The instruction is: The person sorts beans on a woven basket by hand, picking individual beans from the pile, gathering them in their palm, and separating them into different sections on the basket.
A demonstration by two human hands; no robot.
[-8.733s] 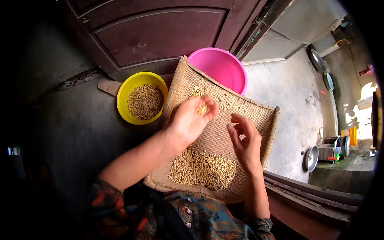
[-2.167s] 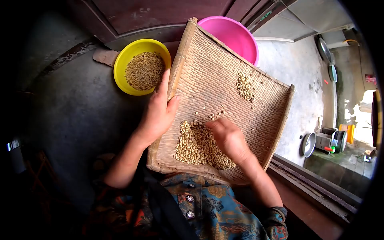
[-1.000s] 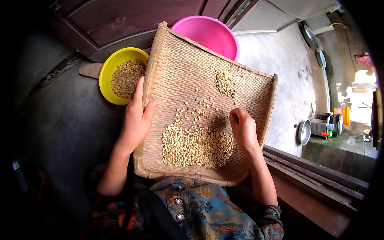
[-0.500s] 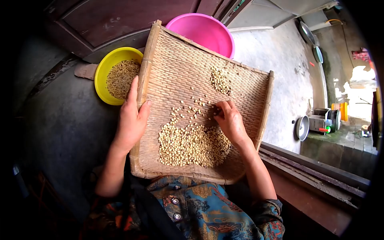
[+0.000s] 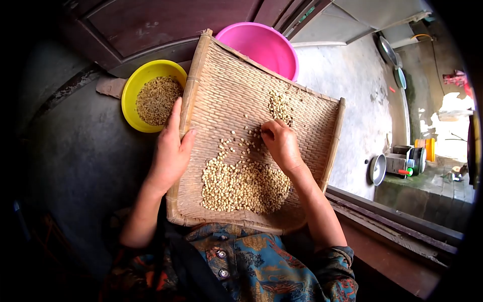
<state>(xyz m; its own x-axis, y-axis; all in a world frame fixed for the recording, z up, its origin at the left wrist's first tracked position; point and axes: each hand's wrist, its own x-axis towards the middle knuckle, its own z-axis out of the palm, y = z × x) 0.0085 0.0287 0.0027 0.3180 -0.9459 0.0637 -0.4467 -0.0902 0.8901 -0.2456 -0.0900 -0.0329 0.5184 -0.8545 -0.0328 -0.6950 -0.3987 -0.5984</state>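
Tan woven-bamboo tray (image 5: 226, 93) is rim-pinched by left hand (image 5: 169, 153). Curled right hand (image 5: 285, 147) is held among pale round beans (image 5: 241, 189); pinch unclear.

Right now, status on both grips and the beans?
Left grip on woven tray, left edge. Right grip curled beside scattered beans, contents hidden. Large pile near body, small pile farther out. No obstruction visible.

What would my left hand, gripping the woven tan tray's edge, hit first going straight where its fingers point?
Probably the round yellow bowl of small brown grains: your left hand points toward its right side in the picture. Depth is unclear; if the bowl sits lower, the hand may pass above.
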